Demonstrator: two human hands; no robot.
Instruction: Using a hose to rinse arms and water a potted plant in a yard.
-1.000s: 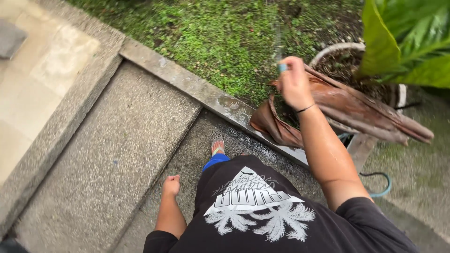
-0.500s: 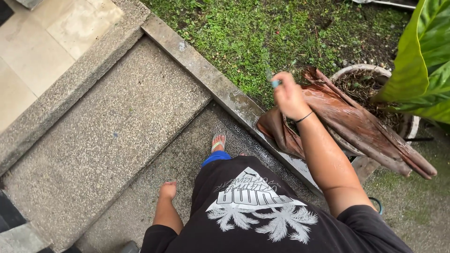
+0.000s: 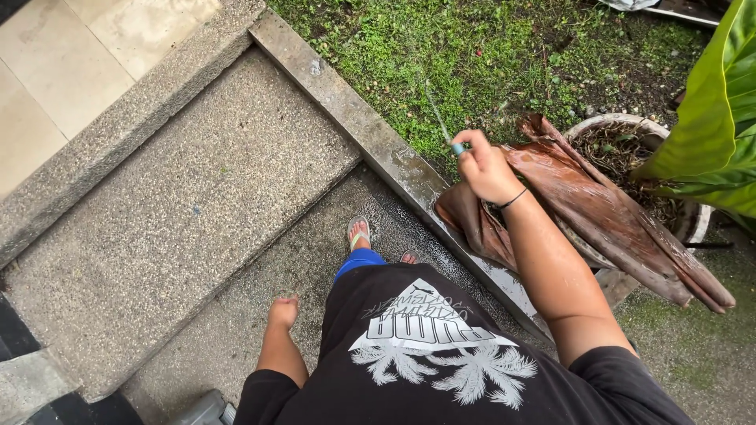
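The right hand [image 3: 487,167] is raised over the far edge of the concrete curb [image 3: 370,142], its fingers [image 3: 472,142] curled shut around a small blue hose nozzle [image 3: 457,148] that sticks out at the thumb side. A thin water jet [image 3: 435,114] leaves it toward the far grass [image 3: 488,55]. Just right of the hand lies a brown dried leaf sheath [image 3: 598,212], draped over a round planter [image 3: 630,134] beneath large green leaves [image 3: 709,118]. The right forearm is bent and wet, with a thin black band at the wrist. The left hand [image 3: 283,312] hangs low beside the hip, loosely fisted and holding nothing, above the pebbled step [image 3: 181,212].
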